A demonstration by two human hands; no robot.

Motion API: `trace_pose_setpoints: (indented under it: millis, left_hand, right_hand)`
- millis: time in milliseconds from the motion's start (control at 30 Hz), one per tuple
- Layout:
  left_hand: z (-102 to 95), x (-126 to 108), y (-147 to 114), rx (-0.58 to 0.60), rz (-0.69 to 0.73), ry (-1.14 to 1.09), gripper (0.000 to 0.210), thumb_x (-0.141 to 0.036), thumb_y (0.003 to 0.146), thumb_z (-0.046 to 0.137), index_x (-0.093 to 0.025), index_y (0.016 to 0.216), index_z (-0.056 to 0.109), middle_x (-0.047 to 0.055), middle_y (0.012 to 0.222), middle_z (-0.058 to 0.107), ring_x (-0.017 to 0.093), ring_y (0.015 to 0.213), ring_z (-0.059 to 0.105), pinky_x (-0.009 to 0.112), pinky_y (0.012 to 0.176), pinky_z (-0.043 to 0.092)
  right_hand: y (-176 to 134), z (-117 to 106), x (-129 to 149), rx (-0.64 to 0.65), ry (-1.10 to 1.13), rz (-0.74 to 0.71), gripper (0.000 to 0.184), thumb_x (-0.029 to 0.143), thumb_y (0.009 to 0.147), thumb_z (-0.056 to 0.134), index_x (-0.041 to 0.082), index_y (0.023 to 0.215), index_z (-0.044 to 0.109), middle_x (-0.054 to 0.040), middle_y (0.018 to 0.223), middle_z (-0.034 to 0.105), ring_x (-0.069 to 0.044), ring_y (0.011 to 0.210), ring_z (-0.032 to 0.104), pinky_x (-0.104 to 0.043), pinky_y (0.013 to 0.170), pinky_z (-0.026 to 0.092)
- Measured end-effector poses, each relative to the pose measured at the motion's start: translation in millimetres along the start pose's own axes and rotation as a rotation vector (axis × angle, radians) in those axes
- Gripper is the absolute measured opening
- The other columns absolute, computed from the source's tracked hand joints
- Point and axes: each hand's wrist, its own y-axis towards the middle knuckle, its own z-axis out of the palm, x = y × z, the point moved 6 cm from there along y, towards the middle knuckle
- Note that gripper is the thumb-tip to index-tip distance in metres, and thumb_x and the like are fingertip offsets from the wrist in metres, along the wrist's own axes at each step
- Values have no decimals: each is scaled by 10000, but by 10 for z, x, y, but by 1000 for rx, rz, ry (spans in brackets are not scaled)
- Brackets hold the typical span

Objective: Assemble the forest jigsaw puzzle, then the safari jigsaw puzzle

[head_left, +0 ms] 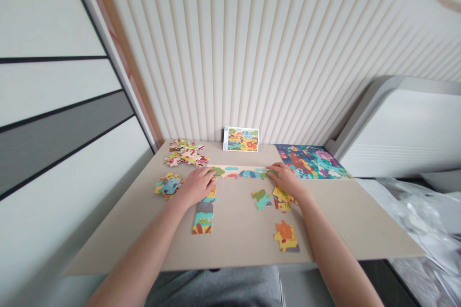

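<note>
One left hand lies over the left corner of the joined puzzle strip on the table, the right hand over its right end, grips impossible to tell; light, level pressure should keep seams aligned.

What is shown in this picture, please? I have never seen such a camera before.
There is no machine here: a person works with two bare hands. The single picture comes from a camera worn on the head, looking forward and down. On the table, the left hand and right hand rest at opposite ends of a puzzle row; neither visibly lifts anything. A puzzle column runs towards the person. Nearby lie loose pieces, a far-left pile and a nearer pile. A picture card stands behind.
</note>
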Motion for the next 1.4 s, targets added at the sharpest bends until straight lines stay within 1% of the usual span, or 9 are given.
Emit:
trace_pose_setpoints:
  millis: [267,467,567,633,733,833,933,1167,1400]
  left_hand:
    - [10,-1,-2,-3,11,17,372,-375,1013,447,-227,1290,648,108,1341,611,270,1240,559,436,1103,413]
    - [20,19,-7,-17,-5,-22,365,-388,1007,461,-257,1289,652,92,1350,612,265,1247,561,434,1114,406]
    - [5,9,-8,-12,-2,-23,366,-385,1007,459,-252,1286,654,96,1343,616,268,1249,561,434,1111,408]
    - [-3,3,-7,-4,-4,-2,362,-374,1008,456,-251,1286,653,93,1343,617,266,1253,559,427,1110,410]
    - [-5,-1,-4,6,-4,25,364,-365,1009,454,-246,1293,648,92,1351,612,263,1256,560,420,1107,416]
    - [5,5,-8,19,5,18,385,-382,995,473,-238,1311,640,103,1374,601,274,1280,549,431,1121,406]
    - [21,28,-34,57,10,7,448,-443,970,512,-236,1354,614,117,1427,566,294,1328,516,448,1143,383]
    - [24,56,-134,156,46,-41,757,-675,877,571,-215,1474,497,141,1579,403,341,1432,406,449,1171,327]
    - [114,25,-81,157,58,-23,768,-687,886,559,-204,1478,482,159,1572,408,326,1465,359,465,1198,280]
  right_hand:
    - [33,-10,209,20,-156,-58,287,367,1015,499,333,1112,767,-46,1200,685,-234,1136,586,-406,1046,347]
    - [13,-12,270,98,-180,-89,320,336,1024,461,334,1163,748,-51,1257,679,-226,1178,580,-423,1109,311]
    - [-23,3,220,105,-143,-88,337,350,1017,460,332,1244,708,-48,1326,650,-222,1234,561,-419,1129,313]
    - [-47,-22,146,60,-111,-67,351,340,1013,455,322,1272,691,-47,1356,633,-216,1240,564,-402,1112,342]
    - [-80,-87,0,-8,-90,-3,341,304,1002,455,296,1211,724,-51,1340,644,-221,1194,601,-376,1039,411]
    - [-108,-108,-83,18,-81,20,315,297,986,477,275,1114,764,-49,1271,683,-221,1123,641,-348,986,445]
    - [-132,-111,-91,40,-71,16,305,315,978,491,267,1079,775,-50,1263,688,-218,1109,647,-335,983,447]
    - [-151,-97,-99,46,-57,38,319,328,984,476,269,1087,772,-55,1293,669,-221,1148,622,-341,999,439]
    - [-117,-50,-185,47,-100,63,339,333,988,465,266,1163,747,-70,1336,644,-250,1190,599,-387,1030,422]
